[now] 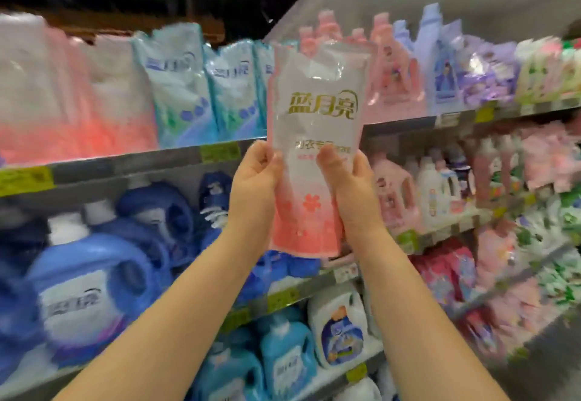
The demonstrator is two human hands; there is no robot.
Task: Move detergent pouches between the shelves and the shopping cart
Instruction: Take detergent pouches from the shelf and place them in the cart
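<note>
While fingers (pixel 327 161) of the left hand (pixel 256 177) and right hand (pixel 350 183) curl round its sides, the pink detergent pouch (pixel 314 111) stands upright mid-frame, off the top shelf (pixel 125 165); no cart shows, so this transfer looks half done.

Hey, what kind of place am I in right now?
Probably a supermarket's laundry aisle: stacked shelves crowded with blue detergent jugs and refill pouches, with yellow price tags along the shelf edges.
</note>
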